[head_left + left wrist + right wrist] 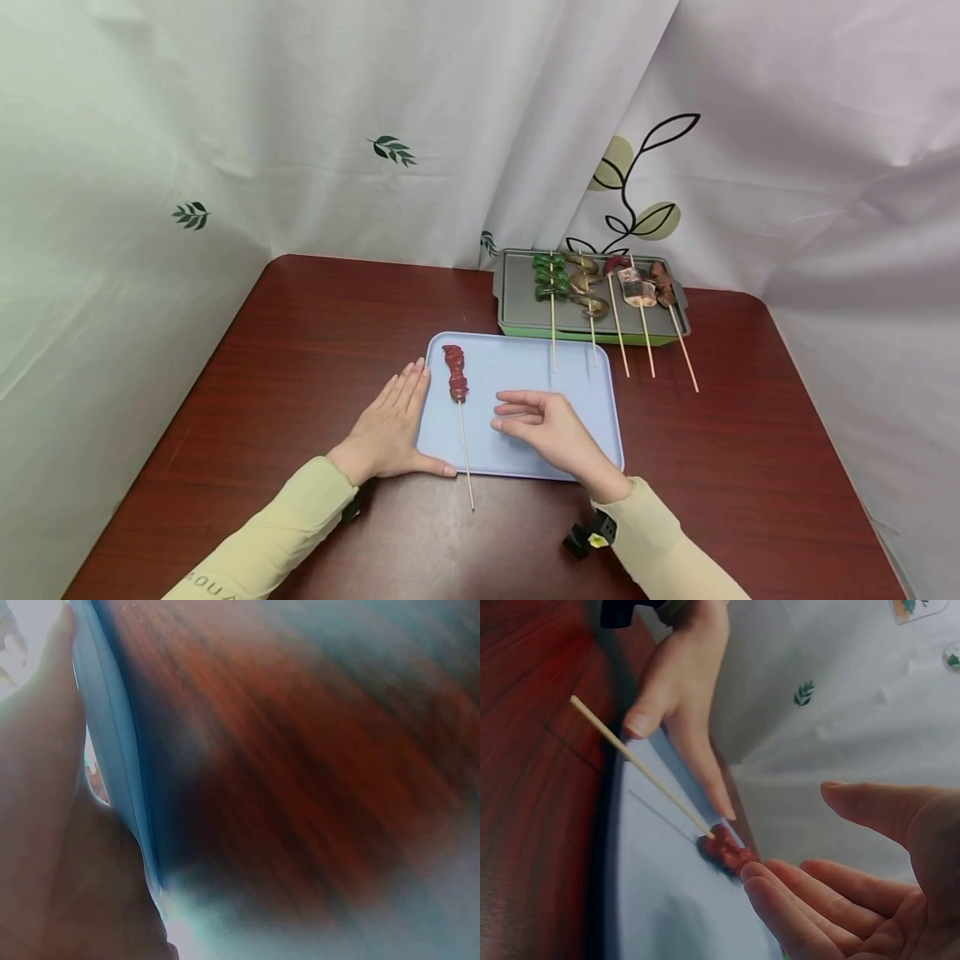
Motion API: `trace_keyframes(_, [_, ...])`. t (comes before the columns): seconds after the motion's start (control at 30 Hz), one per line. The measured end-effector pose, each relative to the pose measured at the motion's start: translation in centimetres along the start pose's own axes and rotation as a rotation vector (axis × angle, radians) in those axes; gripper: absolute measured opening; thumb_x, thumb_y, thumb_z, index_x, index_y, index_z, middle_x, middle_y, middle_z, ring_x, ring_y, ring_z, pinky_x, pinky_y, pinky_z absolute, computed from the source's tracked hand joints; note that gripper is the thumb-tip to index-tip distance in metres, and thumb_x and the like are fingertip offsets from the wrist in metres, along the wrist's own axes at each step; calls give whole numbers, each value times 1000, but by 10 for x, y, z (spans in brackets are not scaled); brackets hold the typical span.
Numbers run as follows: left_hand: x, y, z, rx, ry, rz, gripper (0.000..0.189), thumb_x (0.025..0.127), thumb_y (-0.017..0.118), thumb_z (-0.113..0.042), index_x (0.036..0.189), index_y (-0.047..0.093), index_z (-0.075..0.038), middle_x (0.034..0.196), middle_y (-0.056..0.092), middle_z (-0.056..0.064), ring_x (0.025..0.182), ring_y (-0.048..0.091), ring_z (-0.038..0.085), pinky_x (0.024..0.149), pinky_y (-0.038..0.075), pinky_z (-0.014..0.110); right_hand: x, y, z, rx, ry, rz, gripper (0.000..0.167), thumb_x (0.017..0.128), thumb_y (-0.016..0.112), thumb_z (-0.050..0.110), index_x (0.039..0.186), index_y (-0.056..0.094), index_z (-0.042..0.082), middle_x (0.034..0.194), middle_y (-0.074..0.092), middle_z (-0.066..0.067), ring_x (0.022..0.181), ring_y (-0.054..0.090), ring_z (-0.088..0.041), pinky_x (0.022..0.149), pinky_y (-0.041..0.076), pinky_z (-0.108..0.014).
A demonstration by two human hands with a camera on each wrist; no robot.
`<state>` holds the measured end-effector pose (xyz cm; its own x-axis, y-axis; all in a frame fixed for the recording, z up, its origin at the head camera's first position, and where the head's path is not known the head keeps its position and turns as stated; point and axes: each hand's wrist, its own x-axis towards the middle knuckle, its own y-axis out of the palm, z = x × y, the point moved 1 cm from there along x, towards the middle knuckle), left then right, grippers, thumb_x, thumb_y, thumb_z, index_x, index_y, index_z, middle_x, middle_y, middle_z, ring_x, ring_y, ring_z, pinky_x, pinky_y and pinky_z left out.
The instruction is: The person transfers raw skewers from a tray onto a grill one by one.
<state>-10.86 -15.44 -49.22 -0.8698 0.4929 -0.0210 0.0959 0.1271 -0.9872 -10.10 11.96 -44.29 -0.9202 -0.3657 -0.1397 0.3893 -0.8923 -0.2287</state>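
A light blue tray (pixel 517 450) lies on the table with one red meat skewer (pixel 456 375) along its left side; the skewer's bare stick pokes out past the near edge. My left hand (pixel 390 429) rests with straight fingers along the tray's left rim, its thumb at the near edge. Over the middle of the tray, my right hand (pixel 551 433) hovers with fingers loosely bent and a gap between thumb and fingertips. In the right wrist view nothing lies between the right thumb and fingers, and the red meat (pixel 726 851) appears beyond the fingertips.
Behind the tray to the right stands a grey grill plate (pixel 517 292) on a green base. Several skewers lie across it, including green pepper (pixel 551 277) ones and a pale chunk (pixel 637 287); their sticks overhang the front. A white curtain (pixel 337 125) borders the table (pixel 300 333).
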Motion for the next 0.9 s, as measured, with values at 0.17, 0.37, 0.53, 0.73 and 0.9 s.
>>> trace_keyframes(0.17, [0,0,0,6,6,-7,149,63,50,-100,158,16,9,166,12,24,154,9,33,122,13,44,3,6,-11,4,19,0,47,92,78,20,130,66,-5,111,74,-14,99,73,-22,86,57,-35])
trace_keyframes(0.37, [0,0,1,2,15,-16,149,63,49,-100,158,16,10,166,13,24,153,11,34,122,13,45,5,14,-20,30,64,5,46,91,78,19,129,67,-5,107,75,-12,98,73,-20,87,57,-33])
trace_keyframes(0.53, [0,-1,1,2,13,-13,149,63,49,-100,158,16,10,166,12,24,153,10,34,122,13,45,7,20,-25,29,74,-2,45,90,79,19,126,68,-5,104,76,-11,96,73,-19,88,56,-36])
trace_keyframes(0.73, [0,-2,0,-2,11,-9,149,64,50,-100,158,15,10,166,12,24,153,10,34,122,13,45,9,28,-27,24,89,12,45,90,79,21,127,69,-3,101,76,-7,97,72,-16,89,55,-34])
trace_keyframes(0.9, [-1,-2,0,-7,10,-6,149,64,49,-100,158,15,10,166,12,24,154,9,34,122,13,45,9,36,-25,51,86,27,45,91,78,19,128,67,-5,102,76,-8,98,72,-17,87,56,-33])
